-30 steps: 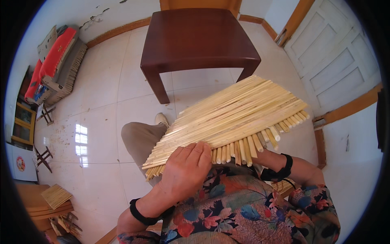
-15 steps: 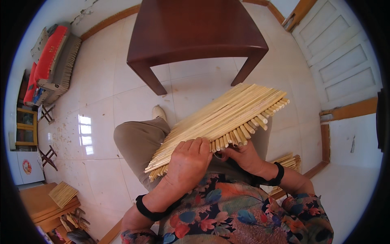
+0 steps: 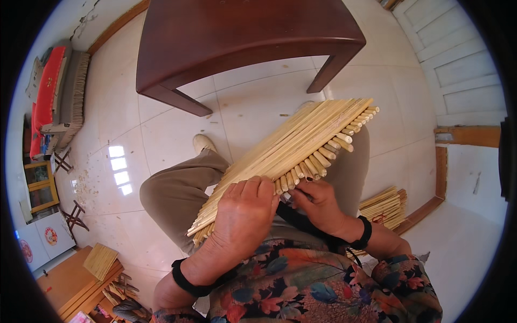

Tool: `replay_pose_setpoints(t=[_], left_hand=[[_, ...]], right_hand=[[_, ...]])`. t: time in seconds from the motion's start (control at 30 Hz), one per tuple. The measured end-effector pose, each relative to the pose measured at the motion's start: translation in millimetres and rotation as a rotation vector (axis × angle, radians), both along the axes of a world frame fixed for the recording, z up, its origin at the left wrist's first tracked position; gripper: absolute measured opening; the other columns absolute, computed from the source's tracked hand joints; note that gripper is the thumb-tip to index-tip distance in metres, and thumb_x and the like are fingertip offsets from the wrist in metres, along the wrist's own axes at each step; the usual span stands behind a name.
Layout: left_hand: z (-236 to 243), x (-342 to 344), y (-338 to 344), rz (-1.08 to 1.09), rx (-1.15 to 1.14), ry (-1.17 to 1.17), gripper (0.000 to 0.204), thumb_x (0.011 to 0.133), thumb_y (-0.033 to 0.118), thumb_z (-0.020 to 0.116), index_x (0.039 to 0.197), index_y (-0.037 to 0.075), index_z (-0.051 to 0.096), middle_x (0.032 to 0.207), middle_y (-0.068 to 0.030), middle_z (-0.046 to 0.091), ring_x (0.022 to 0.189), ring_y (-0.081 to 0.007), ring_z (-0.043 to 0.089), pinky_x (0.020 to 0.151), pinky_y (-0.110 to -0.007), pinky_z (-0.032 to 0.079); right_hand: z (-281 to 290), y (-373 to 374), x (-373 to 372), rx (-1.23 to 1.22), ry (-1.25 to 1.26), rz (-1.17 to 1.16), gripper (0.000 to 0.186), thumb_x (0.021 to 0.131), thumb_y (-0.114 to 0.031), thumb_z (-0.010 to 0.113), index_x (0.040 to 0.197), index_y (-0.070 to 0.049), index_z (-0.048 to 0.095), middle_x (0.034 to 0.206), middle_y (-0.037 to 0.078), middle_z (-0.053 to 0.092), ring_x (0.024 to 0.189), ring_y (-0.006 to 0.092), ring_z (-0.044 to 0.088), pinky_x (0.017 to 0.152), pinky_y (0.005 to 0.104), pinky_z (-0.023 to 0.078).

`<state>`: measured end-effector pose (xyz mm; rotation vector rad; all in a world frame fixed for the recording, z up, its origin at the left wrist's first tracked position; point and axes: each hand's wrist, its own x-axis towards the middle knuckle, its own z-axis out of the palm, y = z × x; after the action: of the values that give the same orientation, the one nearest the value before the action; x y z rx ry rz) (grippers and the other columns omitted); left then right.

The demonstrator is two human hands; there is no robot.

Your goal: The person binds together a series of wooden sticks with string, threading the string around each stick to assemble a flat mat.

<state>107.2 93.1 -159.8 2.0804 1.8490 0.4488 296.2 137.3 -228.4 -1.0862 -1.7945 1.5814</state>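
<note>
A panel of pale yellow stalks (image 3: pixel 280 145), laid side by side and joined in a slanting sheet, rests tilted over my lap. Its stalk ends stick out in a stepped row along the near right edge. My left hand (image 3: pixel 245 212) is closed over the panel's near edge, fingers on top, thumb hidden. Close beside it, my right hand (image 3: pixel 320 202) has its thumb and fingers pinched together just below the stalk ends. A small shiny bit shows between the two hands, too small to name.
A dark brown wooden table (image 3: pixel 247 40) stands ahead of my knees. Loose stalks (image 3: pixel 385 207) lie in a bundle on the floor at right. At lower left, a smaller stalk panel (image 3: pixel 100 261) lies on a wooden cabinet (image 3: pixel 64 280). A red-covered sofa (image 3: pixel 48 97) stands far left.
The view has shifted, so the table looks larger and farther left. My left hand keeps its grip on the panel. My right hand's fingertips show more plainly below the stalk ends.
</note>
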Motion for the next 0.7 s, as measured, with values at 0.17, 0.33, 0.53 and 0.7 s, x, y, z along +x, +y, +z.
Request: replay_pose_setpoints(t=[0.17,0.33,0.53,0.7], left_hand=[[-0.5,-3.2,0.8,0.019,-0.016,-0.015,0.030,0.077,0.012,0.075,0.102,0.001,0.061,0.095,-0.0139,0.065,0.085,-0.0332,0.064,0.074,-0.042,0.052],[-5.7,-5.2,-0.2,0.030,-0.026,-0.017,0.032,0.078,0.012,0.075,0.104,0.001,0.062,0.097,-0.0139,0.066,0.087,-0.0326,0.065,0.076,-0.042,0.052],[-8.0,-9.2,-2.9,0.033,-0.024,-0.037,0.031,0.078,0.012,0.074,0.104,0.001,0.062,0.096,-0.0142,0.066,0.087,-0.0325,0.065,0.075,-0.042,0.053],[-10.6,-11.6,-2.8,0.025,-0.033,-0.059,0.033,0.076,0.010,0.075,0.104,0.000,0.062,0.094,-0.0144,0.066,0.084,-0.0328,0.065,0.074,-0.043,0.052]], right_hand=[[-0.7,2.2,-3.2,-0.015,0.018,0.044,0.018,0.092,-0.001,0.064,0.109,0.003,0.067,0.091,0.014,0.062,0.069,0.0181,0.064,0.059,0.0289,0.051],[-7.1,9.5,0.6,0.127,-0.033,0.097,0.017,0.091,0.000,0.064,0.108,0.002,0.068,0.088,0.014,0.061,0.073,0.0205,0.064,0.061,0.0315,0.050],[-5.2,11.3,-2.2,-0.015,-0.048,0.092,0.012,0.090,0.001,0.065,0.102,0.000,0.069,0.090,0.017,0.062,0.074,0.0293,0.063,0.065,0.0354,0.050],[-8.8,10.2,-9.9,0.124,-0.019,0.043,0.010,0.088,0.001,0.067,0.098,0.001,0.068,0.085,0.016,0.062,0.072,0.0304,0.062,0.063,0.0352,0.049]])
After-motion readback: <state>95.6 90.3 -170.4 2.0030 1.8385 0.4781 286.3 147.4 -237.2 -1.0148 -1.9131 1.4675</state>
